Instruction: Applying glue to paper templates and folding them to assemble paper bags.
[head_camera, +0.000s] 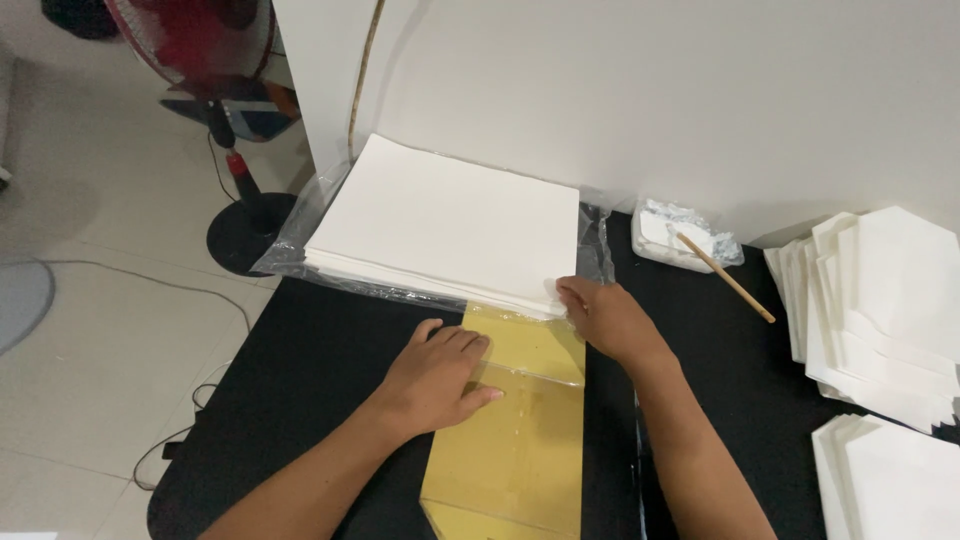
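A person's left hand (437, 375) lies flat, fingers together, on one yellow board (515, 420); the right hand (603, 316) pinches a sheet corner of one white paper stack (450, 220) at the table's (320, 350) far edge.

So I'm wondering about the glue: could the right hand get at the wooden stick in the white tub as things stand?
Probably yes. The right hand pinches the paper stack's corner, and bare black table lies between it and the stick, whose handle pokes out of the tub towards that side.

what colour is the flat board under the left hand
Mustard yellow flat board, seen in the head view.
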